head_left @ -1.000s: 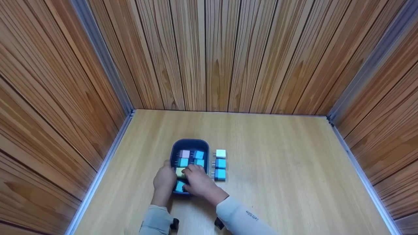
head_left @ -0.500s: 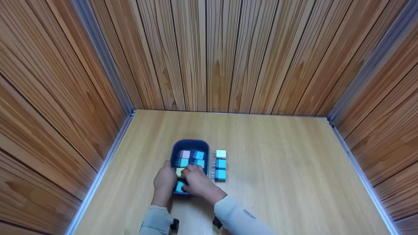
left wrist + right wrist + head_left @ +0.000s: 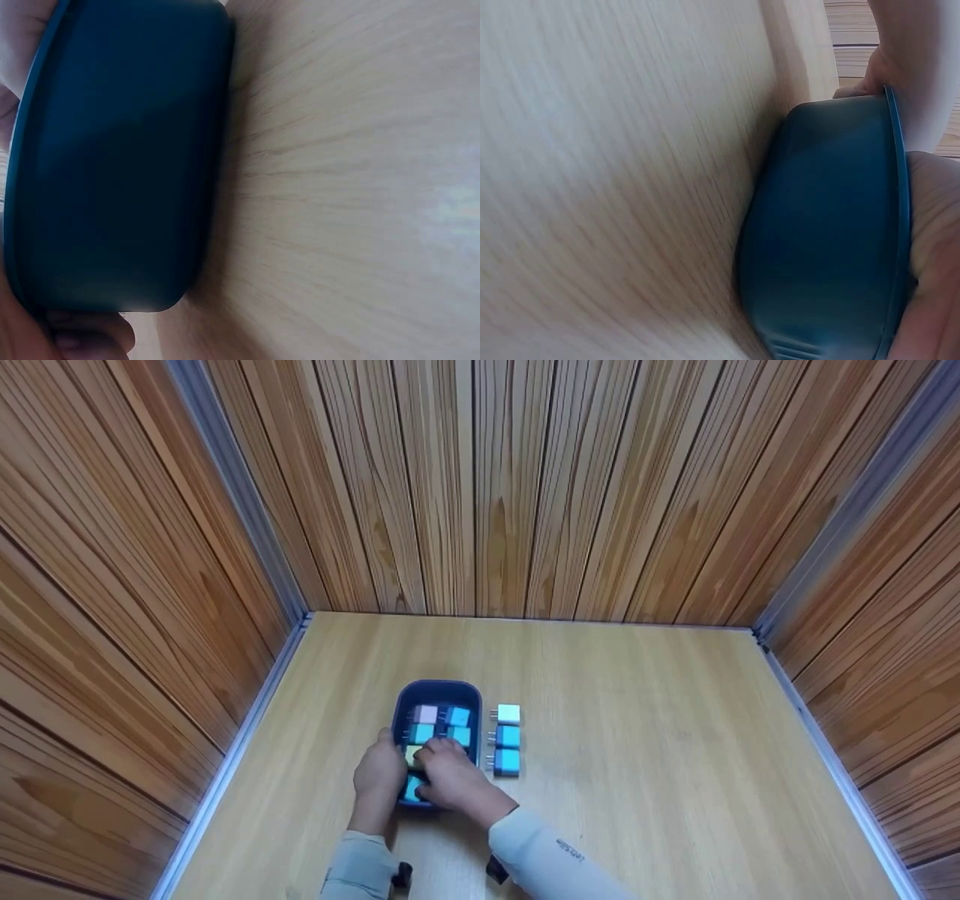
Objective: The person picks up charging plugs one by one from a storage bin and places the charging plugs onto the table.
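A dark blue plastic bin (image 3: 439, 687) sits on the table, holding several cube-shaped plug chargers in two columns. My left hand (image 3: 380, 771) grips its left side, with fingers (image 3: 97, 331) curled below the rim in the left wrist view. Inside the bin, my right hand (image 3: 454, 778) lies over the near right part. One of its fingertips touches a yellow charger (image 3: 412, 755), and the thumb is at a blue charger (image 3: 412, 789). Whatever lies under the right palm is hidden. Farther back are a pink charger (image 3: 426, 714), a blue one (image 3: 458, 716) and two teal ones.
Just right of the bin, three chargers stand in a column on the table: a pale one (image 3: 508, 714), a blue one (image 3: 508, 736) and another blue one (image 3: 507, 763). Their prongs point left. Wood-panelled walls (image 3: 525, 510) enclose the table (image 3: 660, 750) at the back and sides.
My right forearm has shifted slightly to the left, while the right hand stays over the same part of the bin. The left hand, bin and visible chargers hold their places.
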A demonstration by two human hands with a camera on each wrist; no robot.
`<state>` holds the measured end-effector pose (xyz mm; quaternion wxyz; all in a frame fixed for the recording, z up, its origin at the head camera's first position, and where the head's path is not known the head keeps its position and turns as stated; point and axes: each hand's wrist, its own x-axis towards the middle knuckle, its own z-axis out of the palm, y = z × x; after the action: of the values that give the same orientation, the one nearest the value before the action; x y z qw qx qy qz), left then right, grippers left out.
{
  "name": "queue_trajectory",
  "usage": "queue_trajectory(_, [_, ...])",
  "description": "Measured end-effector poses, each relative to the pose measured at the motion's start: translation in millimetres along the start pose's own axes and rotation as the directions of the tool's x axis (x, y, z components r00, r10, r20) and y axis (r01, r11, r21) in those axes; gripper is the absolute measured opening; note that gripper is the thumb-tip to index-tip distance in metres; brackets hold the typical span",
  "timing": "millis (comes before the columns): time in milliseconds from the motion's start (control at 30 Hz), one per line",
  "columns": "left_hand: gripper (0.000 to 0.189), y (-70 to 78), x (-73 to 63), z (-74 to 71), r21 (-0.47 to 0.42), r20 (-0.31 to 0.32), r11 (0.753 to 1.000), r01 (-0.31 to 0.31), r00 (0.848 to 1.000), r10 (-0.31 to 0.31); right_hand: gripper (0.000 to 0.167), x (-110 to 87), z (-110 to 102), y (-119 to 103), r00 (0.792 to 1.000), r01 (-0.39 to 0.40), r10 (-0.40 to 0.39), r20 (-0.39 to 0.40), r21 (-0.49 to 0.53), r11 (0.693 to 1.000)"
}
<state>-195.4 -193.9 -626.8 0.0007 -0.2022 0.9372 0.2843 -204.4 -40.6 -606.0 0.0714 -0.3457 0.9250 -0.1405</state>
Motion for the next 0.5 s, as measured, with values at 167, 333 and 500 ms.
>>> queue_trajectory(167, [0.031,0.0,-0.9,-0.6,-0.005,-0.03,1.0,-0.023,0.999,0.022,0.042,0.3,0.0,0.3,0.999,0.029,-0.029,-0.021,-0.02,0.999])
queue_trajectory(333, [0.029,-0.7,-1.7,-0.8,-0.013,-0.046,0.999,-0.045,0.998,0.044,0.043,0.3,0.9,1.7,0.998,0.049,-0.051,-0.047,-0.032,0.998])
queue_trajectory(500, [0.033,0.1,-1.4,-0.4,-0.008,-0.012,1.0,-0.026,1.0,0.026,0.045,3.2,2.9,2.9,0.998,0.02,-0.021,-0.061,-0.012,1.0])
